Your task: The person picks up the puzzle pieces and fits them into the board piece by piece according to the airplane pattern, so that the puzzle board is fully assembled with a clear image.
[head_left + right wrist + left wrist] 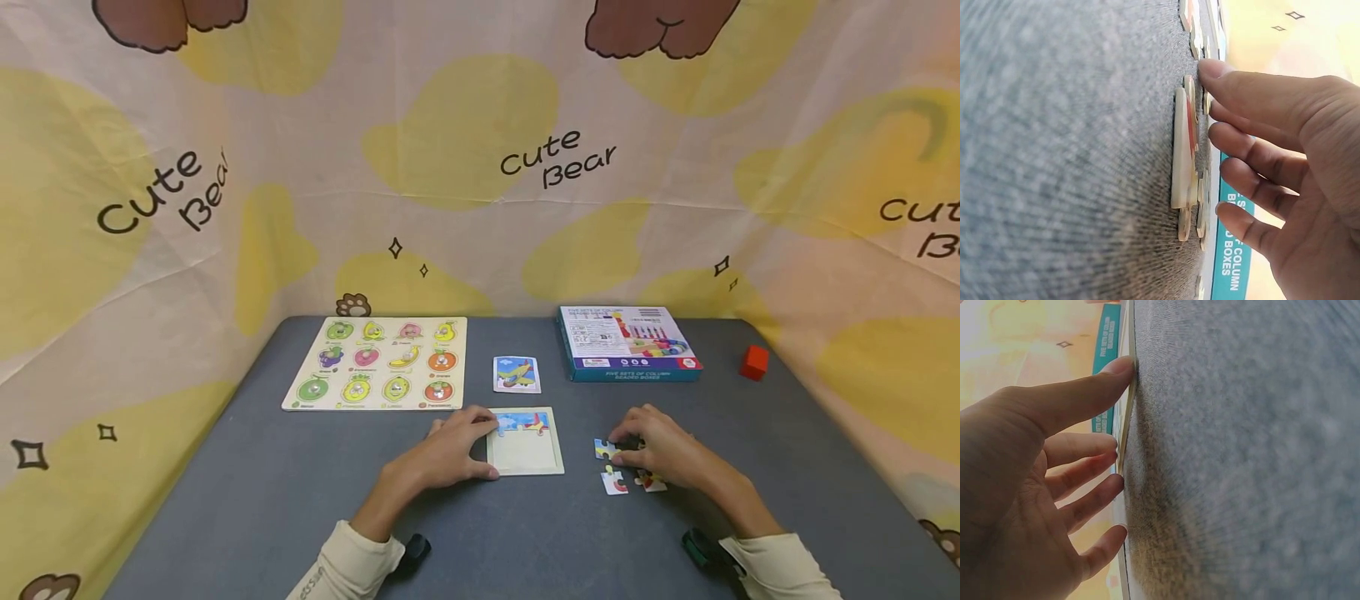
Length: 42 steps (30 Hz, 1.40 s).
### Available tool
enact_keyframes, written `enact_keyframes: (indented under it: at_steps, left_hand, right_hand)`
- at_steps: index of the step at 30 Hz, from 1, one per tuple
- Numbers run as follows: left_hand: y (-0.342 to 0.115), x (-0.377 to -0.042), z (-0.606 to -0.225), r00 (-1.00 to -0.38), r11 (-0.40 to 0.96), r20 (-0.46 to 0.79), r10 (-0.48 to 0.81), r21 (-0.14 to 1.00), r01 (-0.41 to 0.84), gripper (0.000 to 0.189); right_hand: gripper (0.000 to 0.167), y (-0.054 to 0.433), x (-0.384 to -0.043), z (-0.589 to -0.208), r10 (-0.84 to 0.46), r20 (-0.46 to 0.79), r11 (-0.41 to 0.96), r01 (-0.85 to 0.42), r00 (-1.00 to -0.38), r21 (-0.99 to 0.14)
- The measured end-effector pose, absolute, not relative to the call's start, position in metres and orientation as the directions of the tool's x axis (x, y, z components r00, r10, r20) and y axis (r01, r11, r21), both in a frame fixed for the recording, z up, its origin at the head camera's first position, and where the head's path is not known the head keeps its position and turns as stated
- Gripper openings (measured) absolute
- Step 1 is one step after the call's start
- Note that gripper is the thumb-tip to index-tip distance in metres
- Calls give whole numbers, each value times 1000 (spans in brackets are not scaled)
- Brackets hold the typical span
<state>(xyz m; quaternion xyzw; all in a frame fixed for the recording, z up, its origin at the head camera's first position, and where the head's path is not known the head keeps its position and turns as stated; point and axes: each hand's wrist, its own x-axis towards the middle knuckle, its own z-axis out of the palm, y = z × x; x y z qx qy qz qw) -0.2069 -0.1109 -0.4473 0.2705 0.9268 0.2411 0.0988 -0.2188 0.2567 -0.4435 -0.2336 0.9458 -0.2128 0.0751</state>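
My left hand (450, 450) holds the left side of a pale square puzzle tray (525, 454), thumb at its near corner and fingers farther up the edge. Along the tray's top lie fitted puzzle pieces (523, 423) with blue sky and part of a red and yellow plane. To the right, my right hand (660, 450) pinches a blue and yellow puzzle piece (604, 449) at table level between thumb and index finger. Loose pieces lie nearby: a white and red one (614, 481) and a dark red one (652, 482). The right hand's palm partly hides more pieces.
Behind the tray lies a picture card (516, 375) of a yellow plane. A fruit board (375, 364) is at the back left. A teal-sided beaded toy box (630, 346) stands back right, with a red block (754, 363) beyond it. Patterned cloth (465, 233) encloses the table.
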Motion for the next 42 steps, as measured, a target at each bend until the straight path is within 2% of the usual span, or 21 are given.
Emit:
enact_keyframes:
  at_steps: [13,30,42]
  left_hand:
    - [-114,-207,-445,-826,725,-62,560,519,453,72]
    - [-116,-209,-445,-824,724,-57,564,513,461,72]
    - [-116,-209,-445,-824,727,-55,564,506,464,71]
  right_hand:
    - [20,245,-225,-443,-474,0,783,-421,-881,-459]
    - [21,189,-237,-440,-525,-9,747,-456,-851,-483]
    - [20,145,-243,-445,-621,34,683,-561,-783,-468]
